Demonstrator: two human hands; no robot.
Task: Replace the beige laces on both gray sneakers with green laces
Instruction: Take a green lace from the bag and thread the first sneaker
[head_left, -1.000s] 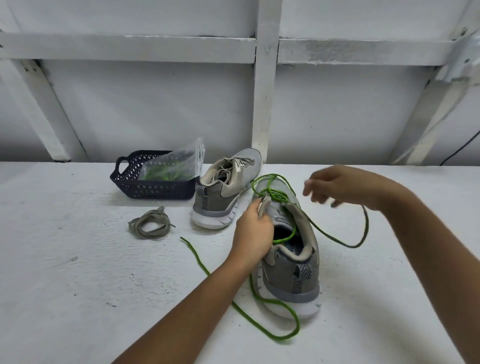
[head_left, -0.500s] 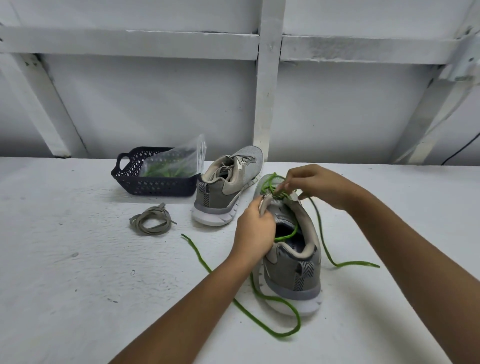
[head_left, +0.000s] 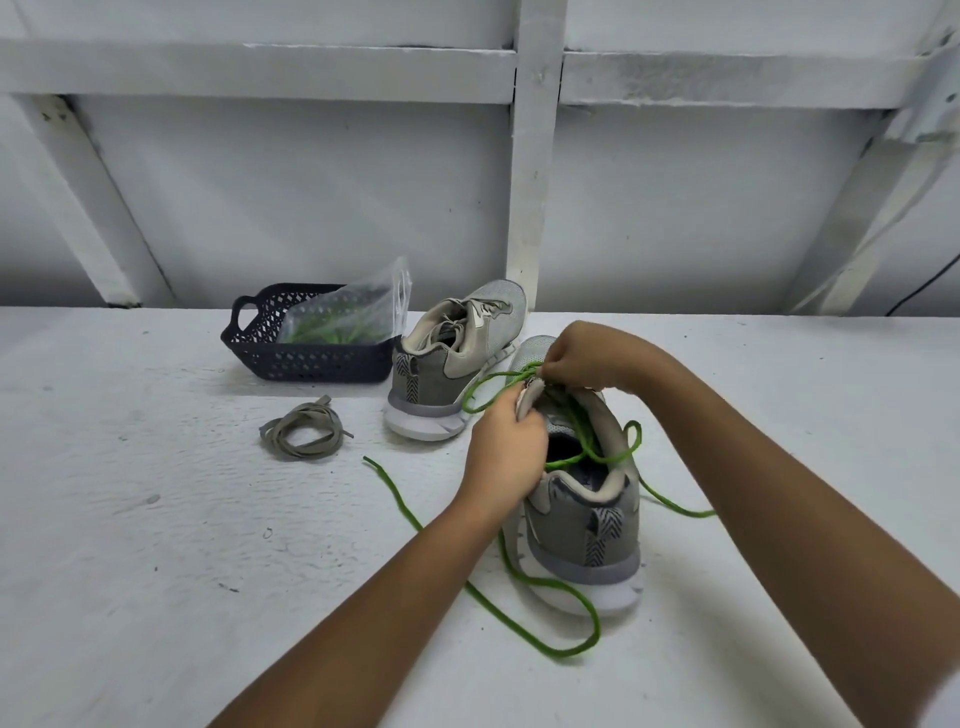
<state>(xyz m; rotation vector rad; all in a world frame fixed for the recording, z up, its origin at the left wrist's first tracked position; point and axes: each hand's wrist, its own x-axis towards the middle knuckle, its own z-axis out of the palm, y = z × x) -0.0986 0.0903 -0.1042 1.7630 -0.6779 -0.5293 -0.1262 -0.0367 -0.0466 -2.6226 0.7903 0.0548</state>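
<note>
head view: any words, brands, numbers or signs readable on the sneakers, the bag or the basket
No text can be read in this view.
The near gray sneaker and the far gray sneaker show only chevron patterning at the heel, no lettering.
The clear plastic bag and the dark basket show no print.

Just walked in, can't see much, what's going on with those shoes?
A person is threading a bright green cord lace through the nearer gray mesh sneaker. The left hand grips its upper; the right hand pinches the lace at the eyelets. The farther gray sneaker has beige laces in; a removed beige lace lies coiled on the white table.
</note>
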